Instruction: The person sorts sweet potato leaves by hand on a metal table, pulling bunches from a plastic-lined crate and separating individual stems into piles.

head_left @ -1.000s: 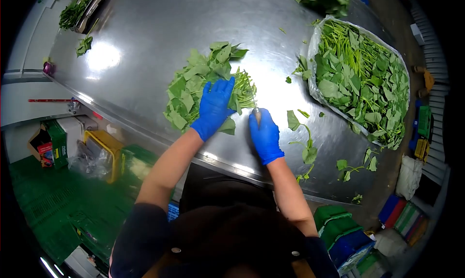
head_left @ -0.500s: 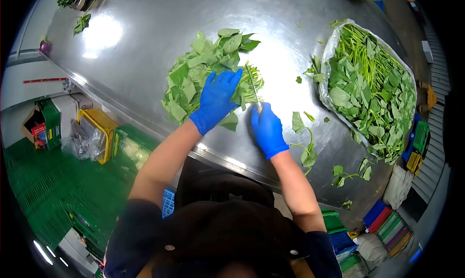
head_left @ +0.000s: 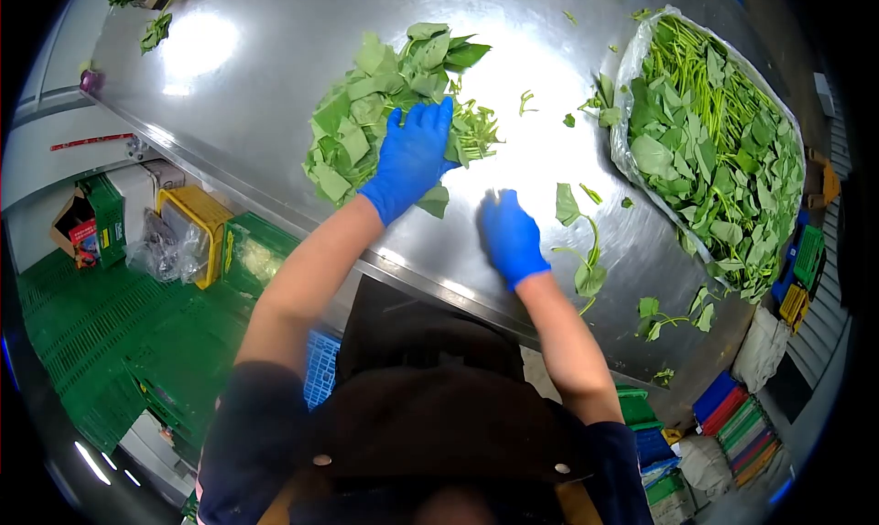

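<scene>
A pile of leafy greens (head_left: 352, 127) lies on the metal table (head_left: 275, 86), its cut stems (head_left: 478, 131) pointing right. My left hand (head_left: 410, 159), in a blue glove, presses on the pile's lower right part with its fingers spread a little. Beside it to the right, my right hand (head_left: 511, 237), also gloved in blue, is closed around the knife's handle; the blade is hard to make out against the glare. A loose stem piece (head_left: 526, 102) lies above right of the cut ends.
A clear plastic bag (head_left: 624, 150) full of greens (head_left: 723, 159) stands on the right. Loose sprigs (head_left: 591, 278) lie near my right arm. Green crates (head_left: 82, 314) and a yellow crate (head_left: 215, 218) are at the left below the table.
My right hand and the knife have drawn away from the stems, slightly down and right. A stem piece now lies apart from the pile. The other person's arm at the top right is gone from view.
</scene>
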The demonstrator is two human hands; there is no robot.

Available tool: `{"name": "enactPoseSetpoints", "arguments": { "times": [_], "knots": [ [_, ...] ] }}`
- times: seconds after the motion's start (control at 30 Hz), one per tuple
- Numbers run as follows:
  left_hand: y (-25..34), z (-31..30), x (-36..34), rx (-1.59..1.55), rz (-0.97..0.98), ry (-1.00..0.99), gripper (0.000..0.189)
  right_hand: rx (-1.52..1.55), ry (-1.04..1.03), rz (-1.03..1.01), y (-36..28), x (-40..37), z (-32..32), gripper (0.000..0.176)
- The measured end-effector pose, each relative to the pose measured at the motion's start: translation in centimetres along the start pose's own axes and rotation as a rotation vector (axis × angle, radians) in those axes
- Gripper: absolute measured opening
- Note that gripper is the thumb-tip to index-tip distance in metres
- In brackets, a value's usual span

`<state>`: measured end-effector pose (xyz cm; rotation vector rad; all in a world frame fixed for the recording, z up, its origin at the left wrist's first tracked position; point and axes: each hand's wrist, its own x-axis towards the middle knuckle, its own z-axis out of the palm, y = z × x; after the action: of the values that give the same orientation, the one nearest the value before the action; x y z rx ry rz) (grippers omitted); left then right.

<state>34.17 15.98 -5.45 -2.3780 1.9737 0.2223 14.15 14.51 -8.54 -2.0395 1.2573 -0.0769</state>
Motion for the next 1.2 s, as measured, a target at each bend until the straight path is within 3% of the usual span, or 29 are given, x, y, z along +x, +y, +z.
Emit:
{"name": "enactPoseSetpoints", "arguments": {
  "times": [0.27,0.37,0.6,0.73,0.8,0.87,0.9,1.0,1.03,1.07,1.17,1.2],
  "knots": [
    [0.8,0.3,-0.5,-0.014,-0.036,0.036,0.092,-0.008,-0.086,0.028,0.4,-2.6,-1.5,0.021],
    [0.7,0.5,-0.1,0.003,-0.062,0.045,0.091,-0.108,-0.074,0.134,4.1,-7.4,-1.3,0.023],
    [0.6,0.4,-0.7,-0.033,-0.019,0.124,0.093,0.008,-0.060,-0.006,5.2,-8.7,-5.7,0.026],
    [0.4,-1.6,-1.8,-0.149,0.070,0.185,0.097,-0.016,0.295,0.037,8.7,-10.9,-7.0,0.031],
    [0.0,-2.9,-2.2,-0.283,0.083,0.216,0.095,-0.057,0.287,0.259,8.6,-12.1,-8.2,0.035],
    [-1.0,-4.2,-2.2,-0.396,0.135,0.302,0.092,-0.070,0.489,0.113,10.0,-13.0,-7.3,0.040],
    [-1.5,-5.8,-2.2,-0.512,0.115,0.356,0.074,0.018,0.502,0.132,9.5,-13.2,-7.1,0.043],
    [-5.9,-8.3,0.2,-0.719,0.171,0.413,0.056,-0.015,0.589,0.111,4.4,-13.0,-7.3,0.043],
    [-7.1,-8.7,1.1,-0.780,0.152,0.454,0.040,0.075,0.556,0.123,1.6,-12.5,-7.1,0.041],
    [-8.5,-8.7,2.1,-0.818,0.188,0.434,0.038,0.136,0.561,0.063,0.9,-11.9,-5.4,0.037],
    [-11.5,-9.1,4.0,-0.921,0.269,0.385,0.033,0.468,0.411,0.133,-4.5,-9.7,-1.5,0.032],
    [-12.1,-8.8,3.4,-0.912,0.255,0.270,0.033,0.523,0.373,0.128,-6.3,-8.7,-0.6,0.032]
  ]
}}
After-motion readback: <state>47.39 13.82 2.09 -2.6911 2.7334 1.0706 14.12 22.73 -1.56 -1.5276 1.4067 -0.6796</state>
